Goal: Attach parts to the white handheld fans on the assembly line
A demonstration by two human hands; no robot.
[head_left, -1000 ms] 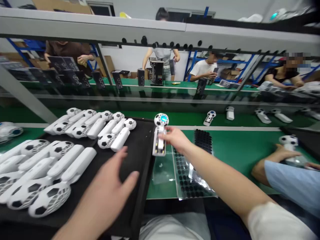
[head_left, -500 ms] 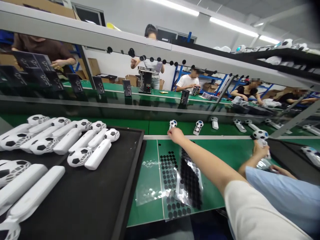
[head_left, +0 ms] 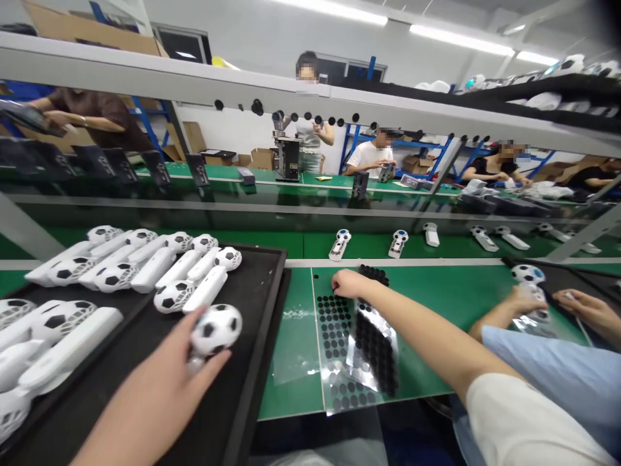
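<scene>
My left hand (head_left: 155,382) is closed round a white handheld fan (head_left: 217,329) with a black-and-white football-patterned head, held above the black tray (head_left: 204,401). Its handle is mostly hidden by my hand. My right hand (head_left: 350,283) has its fingers pinched together at the top edge of a clear sheet of black round stickers (head_left: 334,327). Whatever is between those fingertips is hidden. A second sheet, densely covered with black dots (head_left: 374,349), lies just right of it. Several more football-headed fans (head_left: 116,276) lie in rows on the tray to the left.
Beyond the green bench (head_left: 436,291), a conveyor carries several white units, including an opened one (head_left: 340,244). At right, a co-worker in a light-blue sleeve (head_left: 548,356) holds a football-headed unit (head_left: 528,275). A metal rail (head_left: 272,87) crosses overhead; people work behind it.
My right hand has drawn back from the unit on the conveyor to the sticker sheet. My left hand has come into view with a handheld fan in it. The view has shifted slightly.
</scene>
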